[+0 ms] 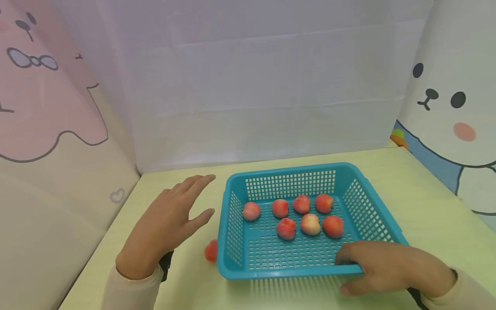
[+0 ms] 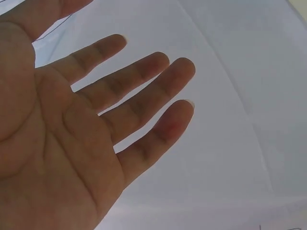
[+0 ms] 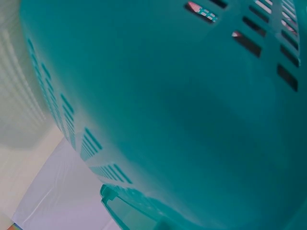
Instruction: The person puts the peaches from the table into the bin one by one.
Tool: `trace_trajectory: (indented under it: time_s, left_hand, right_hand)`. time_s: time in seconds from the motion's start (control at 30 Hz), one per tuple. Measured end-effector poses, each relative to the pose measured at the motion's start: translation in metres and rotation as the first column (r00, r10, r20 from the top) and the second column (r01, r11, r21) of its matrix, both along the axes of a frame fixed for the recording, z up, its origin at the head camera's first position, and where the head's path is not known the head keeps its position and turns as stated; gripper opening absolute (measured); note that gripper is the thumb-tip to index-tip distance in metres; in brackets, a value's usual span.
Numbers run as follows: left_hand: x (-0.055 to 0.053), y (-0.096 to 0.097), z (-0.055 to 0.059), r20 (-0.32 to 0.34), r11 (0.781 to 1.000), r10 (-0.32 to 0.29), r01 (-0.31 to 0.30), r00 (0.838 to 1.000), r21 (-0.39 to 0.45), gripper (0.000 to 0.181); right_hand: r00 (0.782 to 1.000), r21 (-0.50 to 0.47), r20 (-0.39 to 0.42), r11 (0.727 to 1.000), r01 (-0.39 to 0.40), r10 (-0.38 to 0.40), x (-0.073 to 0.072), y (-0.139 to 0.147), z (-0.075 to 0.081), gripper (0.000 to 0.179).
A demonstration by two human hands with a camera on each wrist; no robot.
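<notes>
A blue plastic basket [image 1: 294,274] with mesh walls holds several red and yellow peaches [image 1: 310,224] on its floor. My right hand [image 1: 391,267] grips its near rim toward the right corner, fingers over the rim and thumb outside. The outer side of the basket [image 3: 158,105] fills most of the right wrist view, where the hand itself is not seen. Left of the basket my left hand [image 1: 166,219] is in the air, fingers straight and thumb apart; its bare palm [image 2: 62,143] faces the left wrist camera. Another peach [image 1: 211,251] lies outside the basket's left wall, partly hidden by it.
A pale yellow-green table [image 1: 186,284] lies under the basket, with a mesh-patterned shadow by the near rim. White sheeting [image 1: 263,86] hangs behind it. Cloths printed with cartoon animals stand at the left [image 1: 46,103] and right [image 1: 449,129].
</notes>
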State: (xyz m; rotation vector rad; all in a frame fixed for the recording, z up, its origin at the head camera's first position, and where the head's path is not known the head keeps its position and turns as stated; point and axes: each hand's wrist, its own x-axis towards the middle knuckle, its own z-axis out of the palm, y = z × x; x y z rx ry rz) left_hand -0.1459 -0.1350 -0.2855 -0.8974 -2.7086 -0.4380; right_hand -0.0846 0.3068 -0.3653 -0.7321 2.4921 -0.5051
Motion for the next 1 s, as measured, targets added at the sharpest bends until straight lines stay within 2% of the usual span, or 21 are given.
trace_trajectory:
  time_s: [0.13,0.2,0.27,0.33,0.4,0.5,0.6,0.7,0.87,0.97,1.0]
  left_hand:
    - [-0.014,-0.001,-0.01,0.026,1.0,-0.018,0.019,1.0,-0.024,0.048]
    - [-0.02,-0.002,-0.015,0.057,0.999,-0.008,0.01,0.998,-0.036,0.043]
    - [-0.026,-0.004,-0.02,0.121,0.999,0.018,-0.012,0.993,-0.044,0.041]
    - [-0.03,-0.005,-0.026,0.212,0.997,0.052,-0.04,0.976,-0.06,0.041]
    - [-0.034,-0.004,-0.034,0.313,0.995,0.078,-0.055,0.946,-0.081,0.043]
    - [-0.039,0.0,-0.047,0.456,0.991,0.108,-0.059,0.883,-0.12,0.047]
    - [-0.042,0.005,-0.059,0.552,0.987,0.134,-0.059,0.823,-0.151,0.049]
    - [-0.046,0.009,-0.07,0.624,0.99,0.117,-0.039,0.773,-0.138,0.05]
    - [-0.051,0.013,-0.087,0.74,0.997,0.047,0.01,0.672,-0.072,0.047]
    - [-0.052,0.015,-0.093,0.772,0.998,0.035,0.015,0.635,-0.058,0.042]
    - [-0.053,0.016,-0.095,0.776,0.998,0.036,0.014,0.63,-0.058,0.042]
  right_hand:
    - [1.0,0.003,0.009,1.0,0.008,-0.008,-0.001,0.0,-0.001,0.044]
    - [1.0,-0.002,0.006,1.0,0.005,-0.005,0.0,0.0,-0.001,0.044]
    - [1.0,-0.003,0.002,1.0,0.003,-0.003,0.0,0.0,-0.001,0.044]
    - [1.0,-0.006,-0.002,1.0,0.0,0.0,0.0,0.0,-0.001,0.044]
    - [1.0,-0.004,-0.001,1.0,0.002,-0.002,0.0,0.0,-0.001,0.045]
    - [1.0,0.003,0.001,1.0,0.007,-0.007,0.0,-0.001,0.0,0.045]
    - [1.0,0.011,0.007,1.0,0.019,-0.019,0.0,-0.003,0.002,0.046]
    - [1.0,0.01,0.001,1.0,0.018,-0.018,0.001,-0.004,0.003,0.047]
    - [1.0,0.007,-0.004,1.0,0.012,-0.012,0.001,-0.004,0.004,0.046]
    - [1.0,0.004,-0.009,1.0,0.004,-0.004,0.001,-0.003,0.003,0.045]
    - [1.0,0.007,-0.012,1.0,0.006,-0.006,0.001,-0.003,0.003,0.045]
